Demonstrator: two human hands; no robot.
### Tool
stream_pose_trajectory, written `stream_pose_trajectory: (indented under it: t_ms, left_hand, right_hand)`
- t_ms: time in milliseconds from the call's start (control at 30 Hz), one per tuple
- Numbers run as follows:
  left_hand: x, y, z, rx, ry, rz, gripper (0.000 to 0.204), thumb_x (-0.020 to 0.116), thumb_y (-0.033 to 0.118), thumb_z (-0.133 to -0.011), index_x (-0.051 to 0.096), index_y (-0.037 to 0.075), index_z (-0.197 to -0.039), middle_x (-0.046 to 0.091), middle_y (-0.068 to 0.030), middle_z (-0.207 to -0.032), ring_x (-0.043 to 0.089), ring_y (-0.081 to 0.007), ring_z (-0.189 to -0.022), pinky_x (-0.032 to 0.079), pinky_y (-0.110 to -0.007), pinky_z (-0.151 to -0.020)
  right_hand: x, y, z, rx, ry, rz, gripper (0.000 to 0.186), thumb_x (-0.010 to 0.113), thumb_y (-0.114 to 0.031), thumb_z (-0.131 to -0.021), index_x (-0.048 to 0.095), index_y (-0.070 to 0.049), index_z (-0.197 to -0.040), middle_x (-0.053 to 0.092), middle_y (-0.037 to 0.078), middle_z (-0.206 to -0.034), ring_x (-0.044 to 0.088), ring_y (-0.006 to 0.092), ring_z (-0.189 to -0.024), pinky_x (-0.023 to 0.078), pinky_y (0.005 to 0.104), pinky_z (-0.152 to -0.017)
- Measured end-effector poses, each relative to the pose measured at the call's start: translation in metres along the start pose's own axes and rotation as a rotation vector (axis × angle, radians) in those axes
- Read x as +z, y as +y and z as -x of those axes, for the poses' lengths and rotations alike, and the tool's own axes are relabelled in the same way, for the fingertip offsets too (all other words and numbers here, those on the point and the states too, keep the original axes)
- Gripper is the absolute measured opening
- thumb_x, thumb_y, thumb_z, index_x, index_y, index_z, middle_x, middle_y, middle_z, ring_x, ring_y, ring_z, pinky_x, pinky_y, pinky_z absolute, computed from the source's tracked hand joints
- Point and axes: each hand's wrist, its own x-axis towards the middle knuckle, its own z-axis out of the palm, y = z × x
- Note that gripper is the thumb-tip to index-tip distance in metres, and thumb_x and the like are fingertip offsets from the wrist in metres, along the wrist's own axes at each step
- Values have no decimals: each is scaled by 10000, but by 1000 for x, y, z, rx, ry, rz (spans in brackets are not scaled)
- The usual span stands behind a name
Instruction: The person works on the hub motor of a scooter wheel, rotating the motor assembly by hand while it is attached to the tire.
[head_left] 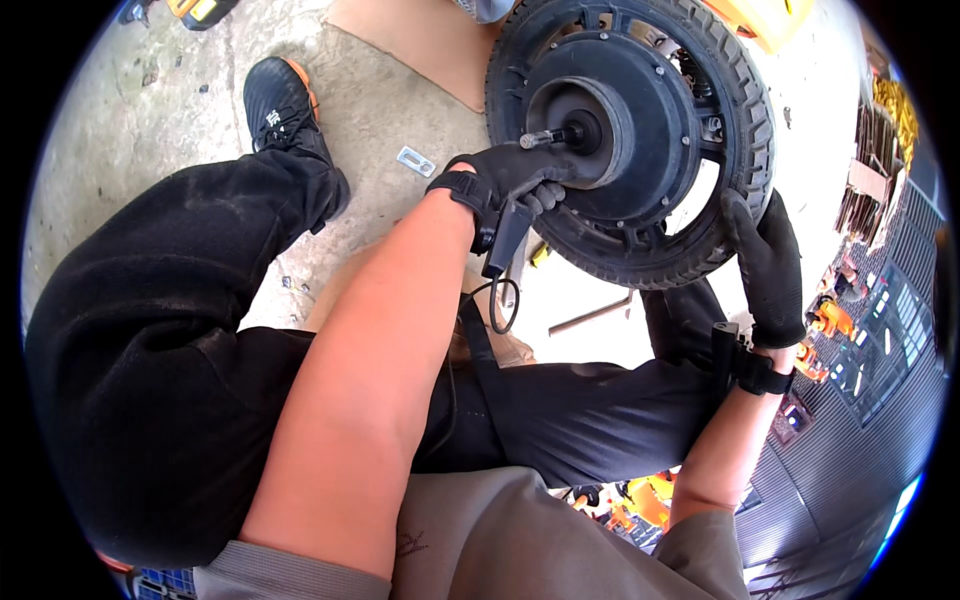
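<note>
A black wheel [740, 120] with a treaded tyre, bolted hub and short silver axle stub [542, 137] stands tilted before me. My gloved left hand [518, 178] is curled at the hub's recess just below the stub; what its fingers hold is hidden. A black device [508, 240] with a looped cable sits by that wrist. My gloved right hand [762, 260] grips the tyre's lower right edge, thumb on the tread. A small slotted metal plate [415, 160] lies on the concrete left of the wheel.
Cardboard [400, 40] lies behind the wheel, a yellow-black tool [200, 12] at top left. My legs [160, 280] are spread around the work, with a metal bar [585, 316] on the floor. Stacked cardboard [862, 180] and several orange machines [830, 318] are to the right.
</note>
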Motion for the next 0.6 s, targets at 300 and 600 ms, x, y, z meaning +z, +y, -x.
stream_pose_trajectory:
  t_ms: [300, 600]
  left_hand:
    - [-14, -7, -1, 75, -118, -21, 297, 681, 317, -980, 662, 58, -1125, 658, -34, -820, 596, -93, -649, 498, -234, -565]
    - [-16, -2, 15, 8, 18, 183, 306, 722, 306, -952, 673, 44, -1102, 700, -78, -914, 658, -113, -701, 574, -240, -610]
  right_hand:
    - [2, -4, 1, 1, 3, 3, 409, 614, -165, -1010, 534, 58, -1345, 673, 126, -1207, 621, 167, -1068, 487, 313, -959]
    - [1, -1, 0, -16, 2, 1, 414, 614, -184, -1012, 538, 59, -1338, 672, 132, -1210, 621, 171, -1071, 486, 319, -961]
